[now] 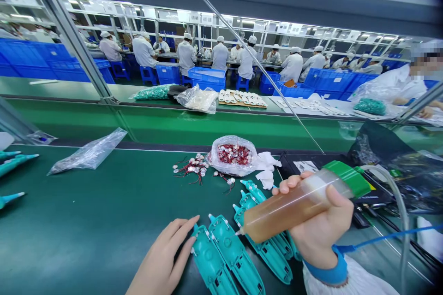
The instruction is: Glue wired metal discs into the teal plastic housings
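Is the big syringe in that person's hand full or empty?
Mostly full: the syringe shows amber liquid along its barrel, up to a paler band near the green cap.

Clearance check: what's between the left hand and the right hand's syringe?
In the head view, teal plastic housings lie on the green mat between the left hand and the amber-filled syringe in the right hand.

Past the green conveyor line, you look across a long factory hall: blue plastic crates, blue stools, white-coated workers in a far row, and bright strip lights on metal frames.
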The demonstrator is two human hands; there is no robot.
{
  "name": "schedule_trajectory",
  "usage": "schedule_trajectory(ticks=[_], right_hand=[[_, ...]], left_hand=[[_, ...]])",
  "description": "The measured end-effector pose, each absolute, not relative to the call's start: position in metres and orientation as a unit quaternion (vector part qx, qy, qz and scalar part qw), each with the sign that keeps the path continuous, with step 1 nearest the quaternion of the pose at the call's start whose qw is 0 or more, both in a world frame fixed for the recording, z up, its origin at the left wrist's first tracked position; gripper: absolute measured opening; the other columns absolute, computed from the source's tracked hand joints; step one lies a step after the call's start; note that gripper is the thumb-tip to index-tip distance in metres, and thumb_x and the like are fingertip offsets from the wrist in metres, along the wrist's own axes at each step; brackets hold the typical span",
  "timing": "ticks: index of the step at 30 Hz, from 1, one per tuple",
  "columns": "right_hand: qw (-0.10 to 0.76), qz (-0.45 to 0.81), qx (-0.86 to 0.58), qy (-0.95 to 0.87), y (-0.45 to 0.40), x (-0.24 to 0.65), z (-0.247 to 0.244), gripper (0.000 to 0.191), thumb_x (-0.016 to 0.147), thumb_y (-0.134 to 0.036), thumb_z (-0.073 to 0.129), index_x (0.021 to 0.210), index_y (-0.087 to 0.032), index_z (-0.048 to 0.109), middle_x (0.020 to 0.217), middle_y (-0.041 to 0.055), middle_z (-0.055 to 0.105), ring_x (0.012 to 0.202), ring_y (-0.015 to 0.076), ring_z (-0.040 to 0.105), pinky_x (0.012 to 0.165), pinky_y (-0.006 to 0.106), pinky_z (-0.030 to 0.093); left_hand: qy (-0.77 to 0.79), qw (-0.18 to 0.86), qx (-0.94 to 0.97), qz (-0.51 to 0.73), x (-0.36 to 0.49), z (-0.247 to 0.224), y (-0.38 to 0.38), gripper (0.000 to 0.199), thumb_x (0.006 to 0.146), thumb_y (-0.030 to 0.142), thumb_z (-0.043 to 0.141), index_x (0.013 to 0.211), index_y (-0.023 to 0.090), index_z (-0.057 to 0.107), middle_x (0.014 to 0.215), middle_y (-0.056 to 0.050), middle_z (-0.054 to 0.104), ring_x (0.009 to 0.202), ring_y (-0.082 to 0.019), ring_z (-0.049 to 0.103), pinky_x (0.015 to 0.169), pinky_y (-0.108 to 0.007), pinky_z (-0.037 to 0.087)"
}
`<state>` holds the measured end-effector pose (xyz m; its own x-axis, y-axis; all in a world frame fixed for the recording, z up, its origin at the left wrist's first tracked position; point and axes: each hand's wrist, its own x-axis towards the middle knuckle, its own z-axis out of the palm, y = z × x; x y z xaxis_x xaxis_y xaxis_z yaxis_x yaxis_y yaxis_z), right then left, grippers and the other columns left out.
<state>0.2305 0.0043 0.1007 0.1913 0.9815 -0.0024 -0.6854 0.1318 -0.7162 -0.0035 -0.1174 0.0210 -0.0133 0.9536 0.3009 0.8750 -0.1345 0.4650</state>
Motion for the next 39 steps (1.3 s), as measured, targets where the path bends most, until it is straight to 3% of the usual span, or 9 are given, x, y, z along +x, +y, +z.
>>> schedule_trajectory(ticks=[5, 14, 28, 39], right_hand=[[0.713, 0.595, -0.337, -0.155, 0.012, 0.243, 0.108, 0.031, 0.054, -0.047, 0.054, 0.069, -0.019, 0.054, 0.059, -0.0022, 0.051, 0.05, 0.014, 0.054, 0.047, 0.03, 0.05], [0.717, 0.59, -0.347, -0.132, 0.013, 0.246, 0.105, 0.031, 0.056, -0.046, 0.052, 0.071, -0.019, 0.055, 0.063, -0.0013, 0.05, 0.051, 0.0139, 0.053, 0.047, 0.031, 0.051], [0.646, 0.609, -0.197, -0.416, -0.032, 0.207, 0.075, 0.027, 0.072, -0.045, 0.056, 0.088, -0.023, 0.061, 0.065, 0.0016, 0.061, 0.054, 0.0181, 0.058, 0.052, 0.033, 0.051], [0.644, 0.601, -0.183, -0.437, -0.033, 0.203, 0.069, 0.025, 0.077, -0.042, 0.053, 0.09, -0.022, 0.06, 0.066, 0.002, 0.063, 0.055, 0.0187, 0.06, 0.053, 0.033, 0.051]], left_hand=[[0.681, 0.118, 0.678, 0.251, 0.004, 0.027, -0.112, 0.035, 0.094, 0.037, 0.04, 0.116, 0.024, 0.064, 0.093, -0.005, 0.071, 0.087, -0.02, 0.069, 0.075, -0.029, 0.058], [0.693, 0.177, 0.668, 0.206, 0.007, 0.04, -0.111, 0.036, 0.094, 0.039, 0.035, 0.092, 0.026, 0.069, 0.076, 0.0, 0.068, 0.069, -0.018, 0.066, 0.063, -0.027, 0.05], [0.687, 0.165, 0.659, 0.257, 0.022, 0.02, -0.113, 0.031, 0.092, 0.034, 0.043, 0.088, 0.025, 0.072, 0.061, 0.002, 0.063, 0.053, -0.014, 0.06, 0.052, -0.023, 0.041], [0.665, 0.108, 0.686, 0.276, 0.021, 0.017, -0.113, 0.027, 0.09, 0.03, 0.047, 0.08, 0.024, 0.071, 0.054, 0.004, 0.06, 0.049, -0.012, 0.058, 0.048, -0.021, 0.04]])
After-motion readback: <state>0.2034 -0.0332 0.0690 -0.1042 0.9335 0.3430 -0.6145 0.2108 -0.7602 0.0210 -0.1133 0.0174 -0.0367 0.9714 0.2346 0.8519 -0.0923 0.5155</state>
